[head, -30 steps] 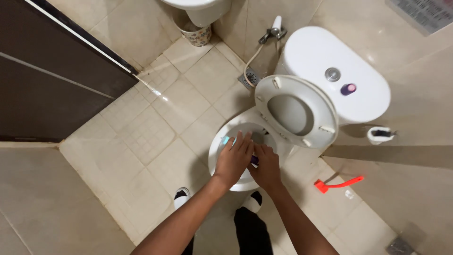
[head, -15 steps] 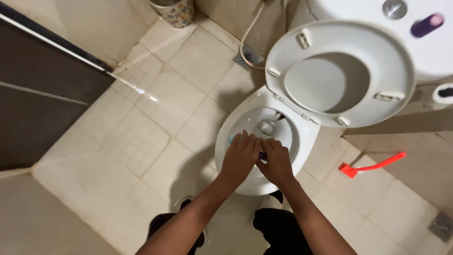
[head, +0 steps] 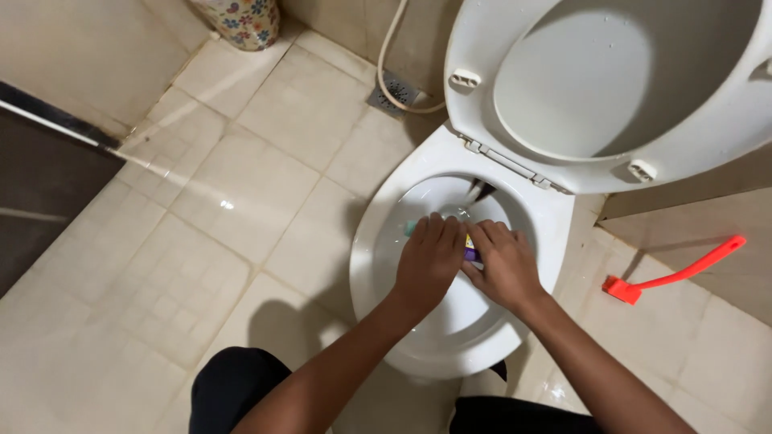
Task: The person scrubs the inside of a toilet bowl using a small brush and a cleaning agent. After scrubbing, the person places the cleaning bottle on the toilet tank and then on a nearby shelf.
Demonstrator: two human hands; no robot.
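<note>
A white toilet bowl [head: 378, 265] stands below me with its seat and lid [head: 579, 88] raised. Over the bowl's opening, my left hand [head: 428, 261] and my right hand [head: 504, 265] are close together, both wrapped around a small bottle [head: 470, 250]. Only a teal tip at the left and a purple and yellow strip between the hands show; the rest of the bottle is hidden under my fingers. Its exact shape cannot be made out.
A red long-handled brush [head: 671, 273] lies on the tiles right of the bowl. A white hose [head: 394, 56] runs to a floor drain [head: 394, 88] behind the toilet. A flowered bin [head: 237, 20] stands at the top left. A dark door [head: 40, 177] is at the left.
The view has dropped lower and closer to the bowl, so the tank has left the frame. Both hands stay together on the bottle over the bowl.
</note>
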